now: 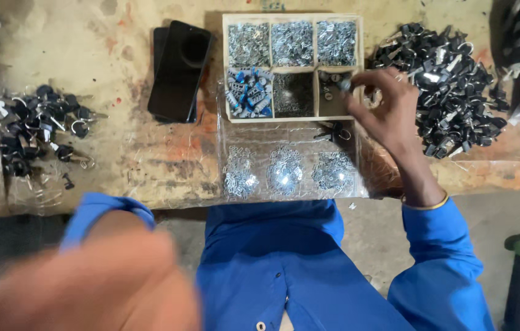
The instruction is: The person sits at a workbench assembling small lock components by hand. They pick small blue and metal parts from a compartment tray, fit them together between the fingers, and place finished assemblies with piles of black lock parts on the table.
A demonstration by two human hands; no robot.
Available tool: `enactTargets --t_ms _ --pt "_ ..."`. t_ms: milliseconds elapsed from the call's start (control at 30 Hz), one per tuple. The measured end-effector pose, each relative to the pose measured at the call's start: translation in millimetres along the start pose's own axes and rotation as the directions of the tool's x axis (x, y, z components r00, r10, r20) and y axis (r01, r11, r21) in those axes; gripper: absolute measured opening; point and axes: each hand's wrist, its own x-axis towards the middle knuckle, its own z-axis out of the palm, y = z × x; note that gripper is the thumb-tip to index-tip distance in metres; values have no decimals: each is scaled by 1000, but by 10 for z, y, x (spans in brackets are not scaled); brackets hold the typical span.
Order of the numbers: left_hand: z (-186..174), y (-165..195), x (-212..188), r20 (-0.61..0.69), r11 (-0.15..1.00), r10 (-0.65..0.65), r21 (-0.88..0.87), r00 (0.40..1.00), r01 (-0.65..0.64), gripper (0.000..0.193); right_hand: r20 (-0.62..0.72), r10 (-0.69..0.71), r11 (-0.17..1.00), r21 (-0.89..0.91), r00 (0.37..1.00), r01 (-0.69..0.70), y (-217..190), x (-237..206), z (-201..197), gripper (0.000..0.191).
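The right hand (385,110) pinches a small metal part (344,84) between its fingers (358,83), over the lower right cell of the tray (292,16). At 3 o'clock from the tray lies a pile of black locks (450,92); at 9 o'clock a phone (180,70). The left hand (88,288) is a blur close to the camera, so its fingers cannot be read. At 6 o'clock three heaps of metal parts (284,171) lie on the desk (119,37).

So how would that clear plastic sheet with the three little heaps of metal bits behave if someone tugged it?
The clear plastic sheet looks thin and crinkled, so probably floppy; it would likely sag or wrinkle rather than slide flat. The three heaps of small metal parts lie loose on it, so a tug would probably scatter or merge them. It appears tucked under the wooden tray, which may pin it.
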Motion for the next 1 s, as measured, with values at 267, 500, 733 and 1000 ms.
enactTargets --t_ms 267,500,733,1000 --pt "800 -534 -1304 501 780 -615 279 608 559 40 411 164 801 476 897 -365 -626 -856 73 20" --pt "729 -531 -1744 559 754 -592 132 580 643 17 587 288 286 702 757 -653 -397 -2077 365 23" --pt "450 -1126 -1669 163 578 -816 181 555 796 20 431 861 271 63 271 -960 71 -3202 690 29" --pt "513 -1319 -1662 40 464 -885 35 463 885 24 514 852 145 -418 -101 -897 -174 -3693 728 23"
